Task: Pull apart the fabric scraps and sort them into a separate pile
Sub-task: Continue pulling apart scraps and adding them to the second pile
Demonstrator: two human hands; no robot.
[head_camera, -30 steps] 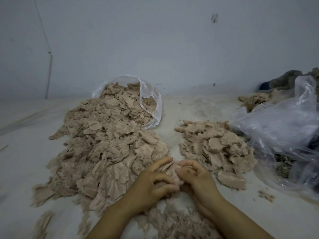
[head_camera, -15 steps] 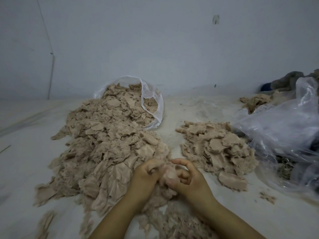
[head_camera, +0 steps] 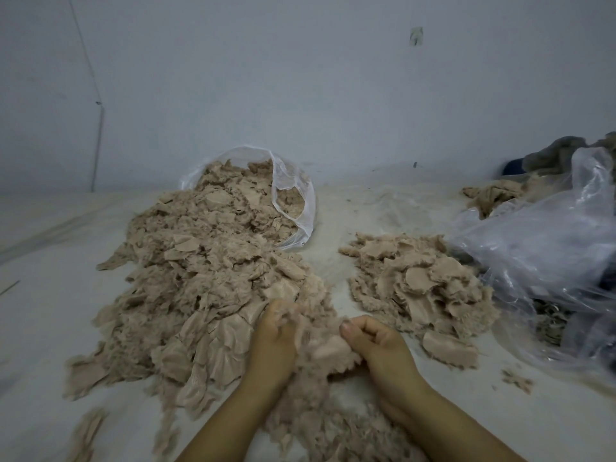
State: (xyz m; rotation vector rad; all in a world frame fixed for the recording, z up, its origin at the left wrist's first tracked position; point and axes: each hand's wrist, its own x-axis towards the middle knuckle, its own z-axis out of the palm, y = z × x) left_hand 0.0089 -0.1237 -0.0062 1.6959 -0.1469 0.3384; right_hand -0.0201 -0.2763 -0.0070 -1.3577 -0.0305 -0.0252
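A large heap of beige fabric scraps [head_camera: 200, 281] spills out of a clear plastic bag [head_camera: 293, 201] across the left and middle of the white surface. To its right lies a smaller, separate pile of scraps [head_camera: 416, 288]. At the near edge of the big heap, my left hand [head_camera: 276, 341] and my right hand [head_camera: 376, 345] both grip one fuzzy beige scrap [head_camera: 330, 351] that spans the gap between them. More loose fluffy scraps [head_camera: 333, 431] lie under my wrists.
A crumpled clear plastic bag [head_camera: 546, 251] lies at the right, with dark contents under it. Behind it sit more beige cloth [head_camera: 493, 195] and grey fabric [head_camera: 560, 155]. Small stray scraps [head_camera: 516, 381] dot the surface. A pale wall [head_camera: 300, 78] closes off the back.
My hands, pressed together a second ago, have drawn apart a little, with the scrap stretched between them. The piles have not moved.
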